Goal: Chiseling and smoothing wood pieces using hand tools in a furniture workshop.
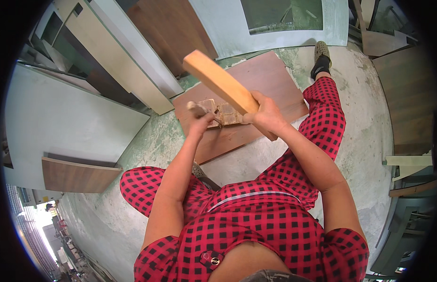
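Observation:
My right hand (269,115) is wrapped round a long, light-coloured wooden bar (218,82), raised at a slant with its far end pointing up and left. Lower down, my left hand (202,123) is closed round a chisel with a pale, round-ended handle (195,108). Its thin lower end points toward a small, rough carved wood block (228,114), though contact cannot be made out. The block lies on a flat reddish-brown board (256,75) on the floor between my legs. My right hand and the bar hide part of the block and board.
A large pale panel (73,110) and a short brown board (80,175) stand at the left. Long planks (115,56) lean at the back left, beside a light frame with an opening (223,28). More boards (409,103) line the right side. My outstretched right leg (325,113) borders the board.

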Demonstrator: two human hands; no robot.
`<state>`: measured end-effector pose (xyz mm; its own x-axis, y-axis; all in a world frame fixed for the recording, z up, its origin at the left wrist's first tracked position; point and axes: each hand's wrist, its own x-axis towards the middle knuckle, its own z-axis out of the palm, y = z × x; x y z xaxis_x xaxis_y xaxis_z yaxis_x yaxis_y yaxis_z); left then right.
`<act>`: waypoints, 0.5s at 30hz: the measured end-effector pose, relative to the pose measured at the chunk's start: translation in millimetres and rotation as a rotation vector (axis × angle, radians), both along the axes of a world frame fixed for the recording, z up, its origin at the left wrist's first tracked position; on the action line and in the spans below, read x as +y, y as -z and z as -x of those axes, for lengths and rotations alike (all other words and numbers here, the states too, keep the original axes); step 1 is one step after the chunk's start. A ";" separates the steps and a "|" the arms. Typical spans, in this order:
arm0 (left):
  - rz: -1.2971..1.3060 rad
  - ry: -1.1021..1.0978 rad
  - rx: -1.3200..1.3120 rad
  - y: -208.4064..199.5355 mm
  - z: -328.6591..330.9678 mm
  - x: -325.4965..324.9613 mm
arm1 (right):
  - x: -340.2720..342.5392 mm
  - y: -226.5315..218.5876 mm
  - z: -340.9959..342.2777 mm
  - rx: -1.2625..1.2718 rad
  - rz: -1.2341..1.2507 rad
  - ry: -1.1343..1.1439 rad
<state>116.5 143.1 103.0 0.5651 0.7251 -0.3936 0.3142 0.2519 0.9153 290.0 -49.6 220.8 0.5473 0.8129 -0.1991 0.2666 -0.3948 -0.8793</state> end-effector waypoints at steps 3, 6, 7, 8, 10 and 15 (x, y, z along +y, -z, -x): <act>0.108 -0.088 -0.115 -11.7 4.0 4.4 | 2.7 7.7 -8.2 0.045 -0.091 0.068; 0.077 -0.010 -0.138 -2.9 2.0 7.4 | 4.6 12.7 -11.7 0.050 -0.157 0.088; 0.053 0.031 -0.139 -0.5 0.3 6.4 | 5.0 13.1 -12.1 0.053 -0.172 0.090; 0.053 0.032 -0.138 2.5 -2.5 4.3 | 4.9 12.3 -11.5 0.054 -0.172 0.090; -0.035 -0.008 -0.125 6.5 -7.5 -1.3 | 4.0 8.7 -7.9 0.064 -0.164 0.074; -0.130 0.011 -0.097 1.8 -14.6 -4.3 | -2.1 -2.0 2.2 -0.054 -0.184 0.067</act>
<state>131.1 138.8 101.2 0.6043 0.7597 -0.2404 0.2251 0.1267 0.9661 287.7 -51.7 222.9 0.6071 0.7943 -0.0197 0.2938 -0.2475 -0.9233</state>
